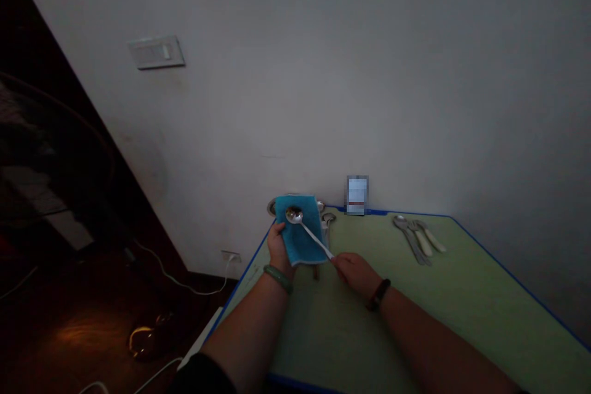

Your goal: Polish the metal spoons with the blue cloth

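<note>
Left hand point(279, 247), jade bangle point(277, 279) at the wrist: grip closed around a folded teal terry cloth point(313, 221), held up off the bench. Right hand point(354, 274), dark bead bracelet point(378, 294) at the wrist: grip pinched on the handle end of a stainless spoon point(294, 216), bowl lying against the cloth, handle slanting down to the fingertips. Beneath both, a green-topped bench point(415, 320) with blue edging. Just behind the cloth, a round steel dish point(271, 207), mostly hidden, and a further spoon point(329, 218). Toward the far right, a cluster of cutlery with cream handles point(418, 240). At the far edge, one upright object point(357, 195), pixelated, unidentifiable. Beyond, a wall socket point(231, 257) and a wall switch point(156, 52) on a white wall point(415, 74).
</note>
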A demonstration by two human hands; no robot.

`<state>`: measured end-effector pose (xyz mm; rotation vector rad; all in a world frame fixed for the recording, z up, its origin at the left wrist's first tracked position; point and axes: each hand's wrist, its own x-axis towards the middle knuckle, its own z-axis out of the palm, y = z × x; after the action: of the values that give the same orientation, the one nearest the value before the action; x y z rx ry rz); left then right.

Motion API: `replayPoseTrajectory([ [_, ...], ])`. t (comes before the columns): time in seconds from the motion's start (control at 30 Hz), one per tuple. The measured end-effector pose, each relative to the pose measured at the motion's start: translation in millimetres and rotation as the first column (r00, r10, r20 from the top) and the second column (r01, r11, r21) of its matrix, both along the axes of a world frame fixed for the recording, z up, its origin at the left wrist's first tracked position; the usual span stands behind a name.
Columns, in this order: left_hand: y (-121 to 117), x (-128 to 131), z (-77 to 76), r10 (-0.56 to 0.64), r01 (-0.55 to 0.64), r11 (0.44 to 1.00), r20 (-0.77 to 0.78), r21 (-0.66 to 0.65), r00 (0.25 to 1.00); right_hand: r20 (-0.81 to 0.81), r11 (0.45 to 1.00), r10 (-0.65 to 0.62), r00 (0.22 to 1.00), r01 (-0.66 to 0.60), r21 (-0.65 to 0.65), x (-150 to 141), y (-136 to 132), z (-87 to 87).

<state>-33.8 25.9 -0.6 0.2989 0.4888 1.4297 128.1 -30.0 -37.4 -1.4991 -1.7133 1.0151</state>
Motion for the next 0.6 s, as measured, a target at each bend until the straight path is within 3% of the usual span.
replayPoseTrajectory([
  [0.43,-6,6,3.4,-0.135,0.135,0.990,0.005,0.040,0.991,0.006,1.000,-0.012,1.000,0.012,0.015,-1,-1,-0.4],
  [0.6,4,4,-10.2,-0.072,0.072,0.997,0.002,0.040,0.997,0.012,0.998,-0.050,0.999,0.049,0.033,-2,1,-1.4],
])
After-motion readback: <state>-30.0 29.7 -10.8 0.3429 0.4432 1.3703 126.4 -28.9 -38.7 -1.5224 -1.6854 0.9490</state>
